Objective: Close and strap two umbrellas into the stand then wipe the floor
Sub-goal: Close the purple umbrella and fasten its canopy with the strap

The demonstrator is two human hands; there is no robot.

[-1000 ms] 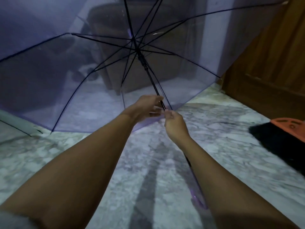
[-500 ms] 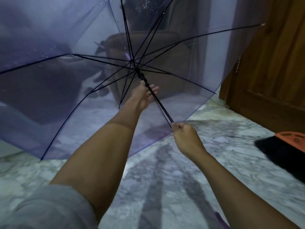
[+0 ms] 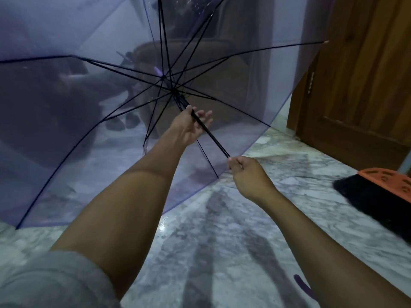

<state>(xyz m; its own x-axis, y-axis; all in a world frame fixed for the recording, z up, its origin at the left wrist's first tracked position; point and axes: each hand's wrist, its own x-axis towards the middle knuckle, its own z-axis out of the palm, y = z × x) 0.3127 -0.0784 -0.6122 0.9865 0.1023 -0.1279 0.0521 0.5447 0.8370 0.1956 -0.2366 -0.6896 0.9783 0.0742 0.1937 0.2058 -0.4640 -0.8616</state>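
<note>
Plainly, the open umbrella leans over the floor's far left, right hand pinching its shaft, left hand spread-fingered against it, so a sudden collapse could nip those fingers.

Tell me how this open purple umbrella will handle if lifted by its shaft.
Probably light: the umbrella is thin film on slim ribs. Likely unwieldy, since the wide canopy spreads well beyond the shaft. Droplets suggest a slippery surface.

Both arms reach forward: the left hand, farther out, lies with straight fingers against the shaft; the right hand, nearer, grips it in a fist.
</note>
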